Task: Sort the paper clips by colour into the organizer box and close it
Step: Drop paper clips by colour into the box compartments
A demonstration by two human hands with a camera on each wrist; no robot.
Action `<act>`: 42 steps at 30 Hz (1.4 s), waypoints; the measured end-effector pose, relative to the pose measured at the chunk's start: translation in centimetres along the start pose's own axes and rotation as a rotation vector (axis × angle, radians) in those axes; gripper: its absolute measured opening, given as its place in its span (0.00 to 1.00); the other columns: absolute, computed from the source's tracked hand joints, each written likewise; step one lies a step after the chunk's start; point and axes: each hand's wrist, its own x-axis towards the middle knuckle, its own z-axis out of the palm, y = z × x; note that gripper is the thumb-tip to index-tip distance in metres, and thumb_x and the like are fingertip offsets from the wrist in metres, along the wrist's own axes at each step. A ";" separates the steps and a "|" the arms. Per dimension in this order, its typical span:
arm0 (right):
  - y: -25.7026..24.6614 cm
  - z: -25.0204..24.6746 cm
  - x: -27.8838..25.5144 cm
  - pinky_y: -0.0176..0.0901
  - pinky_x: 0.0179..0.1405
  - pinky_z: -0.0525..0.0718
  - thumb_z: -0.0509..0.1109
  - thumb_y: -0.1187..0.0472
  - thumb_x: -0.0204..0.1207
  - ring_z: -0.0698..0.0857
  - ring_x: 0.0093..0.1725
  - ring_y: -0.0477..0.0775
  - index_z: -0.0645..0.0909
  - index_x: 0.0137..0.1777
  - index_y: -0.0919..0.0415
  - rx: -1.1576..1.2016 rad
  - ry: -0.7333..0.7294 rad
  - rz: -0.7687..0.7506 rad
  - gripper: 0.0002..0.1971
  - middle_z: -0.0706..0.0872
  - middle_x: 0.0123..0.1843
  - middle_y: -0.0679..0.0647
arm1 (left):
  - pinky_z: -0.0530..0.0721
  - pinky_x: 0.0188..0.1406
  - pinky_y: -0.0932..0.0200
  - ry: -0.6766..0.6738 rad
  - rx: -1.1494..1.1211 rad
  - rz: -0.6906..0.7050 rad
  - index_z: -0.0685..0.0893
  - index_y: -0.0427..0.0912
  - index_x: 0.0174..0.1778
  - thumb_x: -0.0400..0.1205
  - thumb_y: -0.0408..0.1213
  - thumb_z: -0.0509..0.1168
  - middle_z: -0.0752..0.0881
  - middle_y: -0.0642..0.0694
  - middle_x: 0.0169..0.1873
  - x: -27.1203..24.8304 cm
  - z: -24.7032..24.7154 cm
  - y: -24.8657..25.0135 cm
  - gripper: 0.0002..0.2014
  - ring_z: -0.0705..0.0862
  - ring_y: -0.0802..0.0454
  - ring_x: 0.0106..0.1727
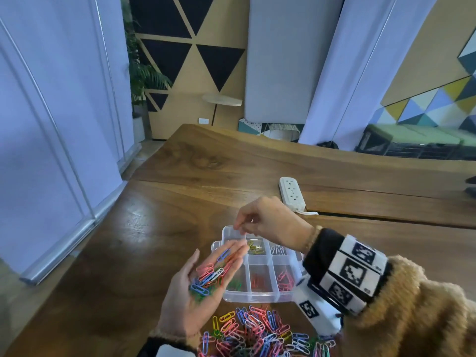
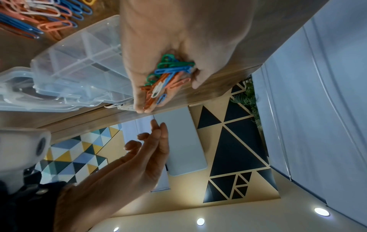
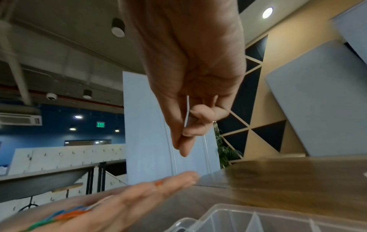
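Left hand [image 1: 203,279] palm up, fingers straight and together, cupping a mixed handful of clips [image 1: 212,274] over the near-left corner of the organizer box [image 1: 260,296]. Right hand [image 1: 268,222] above the far-left compartment, thumb and forefinger pinched on one pale clip [image 3: 187,112], other fingers curled. Box open on the wooden table [image 1: 180,202]; yellow, white, green, red and pink clips already sit in separate compartments. Loose pile of clips [image 1: 260,331] lies just beside the box's near edge. Power strip [image 1: 292,193] near the far side; bare tabletop left of the box out to the table edge
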 end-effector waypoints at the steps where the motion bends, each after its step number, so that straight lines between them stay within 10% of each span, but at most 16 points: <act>1: -0.5 -0.1 -0.9 0.33 0.42 0.78 0.70 0.67 0.71 0.78 0.32 0.37 0.87 0.44 0.54 -0.013 0.003 -0.065 0.08 0.88 0.39 0.47 | 0.66 0.75 0.33 0.059 -0.048 -0.061 0.74 0.10 0.61 0.83 0.38 0.60 0.69 0.11 0.66 -0.1 1.0 -0.3 0.27 0.71 0.17 0.69; 5: -1.3 0.6 -2.6 0.39 0.44 0.75 0.69 0.59 0.75 0.73 0.41 0.39 0.84 0.51 0.51 -0.178 -0.116 -0.179 0.07 0.80 0.48 0.44 | 0.80 0.47 0.26 0.317 0.017 -0.061 0.81 0.16 0.56 0.78 0.41 0.61 0.81 0.18 0.58 0.2 1.4 -1.2 0.26 0.83 0.21 0.55; 13: -0.7 1.8 -3.4 0.39 0.42 0.72 0.67 0.60 0.76 0.69 0.47 0.38 0.81 0.50 0.55 -0.253 -0.123 -0.218 0.05 0.78 0.52 0.47 | 0.82 0.48 0.27 0.209 -0.011 -0.064 0.89 0.24 0.47 0.83 0.37 0.57 0.86 0.25 0.54 0.4 0.5 -1.6 0.19 0.87 0.30 0.54; 18: -1.9 2.6 -4.3 0.45 0.40 0.80 0.68 0.65 0.73 0.74 0.44 0.39 0.78 0.47 0.56 -0.027 0.000 -0.391 0.05 0.82 0.42 0.47 | 0.82 0.45 0.77 0.194 0.249 -0.083 0.88 0.53 0.49 0.77 0.22 0.69 0.87 0.72 0.41 0.5 -0.6 -1.5 0.18 0.84 0.74 0.44; 22: -2.9 4.4 -4.6 0.54 0.45 0.81 0.66 0.66 0.73 0.81 0.47 0.52 0.83 0.47 0.55 0.013 -0.082 -0.406 0.07 0.82 0.44 0.51 | 0.79 0.38 0.61 0.238 0.116 0.057 0.83 0.36 0.37 0.86 0.33 0.58 0.83 0.47 0.32 1.5 -3.5 -1.7 0.14 0.79 0.57 0.38; 24: -3.2 4.9 -4.6 0.53 0.49 0.80 0.67 0.66 0.73 0.81 0.48 0.54 0.85 0.48 0.57 -0.012 -0.100 -0.358 0.08 0.82 0.46 0.53 | 0.80 0.57 0.58 0.298 0.131 0.000 0.82 0.27 0.59 0.87 0.39 0.56 0.82 0.32 0.55 2.0 -4.2 -1.6 0.18 0.83 0.48 0.56; 26: -3.5 5.3 -4.7 0.48 0.55 0.77 0.69 0.62 0.74 0.80 0.52 0.53 0.84 0.51 0.58 -0.042 -0.124 -0.319 0.07 0.81 0.49 0.53 | 0.65 0.78 0.46 0.420 0.347 0.025 0.68 0.30 0.73 0.85 0.43 0.61 0.64 0.36 0.77 2.5 -4.5 -1.7 0.26 0.66 0.42 0.79; 29: -3.8 5.6 -4.6 0.42 0.56 0.72 0.71 0.61 0.72 0.79 0.54 0.53 0.83 0.51 0.59 -0.079 -0.149 -0.275 0.08 0.80 0.51 0.53 | 0.56 0.81 0.43 0.394 0.243 0.009 0.61 0.35 0.76 0.82 0.43 0.66 0.55 0.45 0.75 2.3 -5.3 -2.0 0.31 0.55 0.44 0.83; 32: -3.9 5.7 -4.3 0.39 0.52 0.71 0.71 0.65 0.71 0.80 0.51 0.53 0.83 0.47 0.61 -0.050 -0.170 -0.243 0.06 0.82 0.49 0.55 | 0.54 0.82 0.42 0.386 0.265 0.023 0.56 0.28 0.80 0.85 0.41 0.60 0.52 0.32 0.82 2.3 -5.4 -2.0 0.32 0.57 0.40 0.83; 34: -4.1 5.3 -4.1 0.32 0.45 0.69 0.73 0.65 0.70 0.80 0.45 0.49 0.85 0.47 0.61 0.008 -0.180 -0.190 0.06 0.84 0.46 0.54 | 0.65 0.78 0.44 0.359 0.151 0.000 0.66 0.34 0.72 0.85 0.38 0.60 0.65 0.32 0.73 2.4 -4.4 -1.8 0.22 0.66 0.42 0.79; 37: -3.9 4.0 -3.7 0.24 0.38 0.70 0.76 0.61 0.69 0.78 0.39 0.41 0.87 0.47 0.60 0.135 -0.135 -0.079 0.07 0.88 0.43 0.51 | 0.89 0.45 0.45 0.317 0.011 -0.012 0.82 0.31 0.48 0.83 0.34 0.58 0.85 0.34 0.48 1.5 -2.2 -1.9 0.11 0.83 0.41 0.55; 42: -3.5 3.1 -3.3 0.24 0.38 0.71 0.76 0.63 0.69 0.74 0.32 0.41 0.87 0.44 0.62 0.150 -0.069 -0.156 0.05 0.85 0.39 0.54 | 0.85 0.49 0.43 0.312 0.013 -0.014 0.91 0.33 0.37 0.73 0.28 0.64 0.89 0.35 0.47 0.6 -0.4 -2.3 0.09 0.81 0.38 0.59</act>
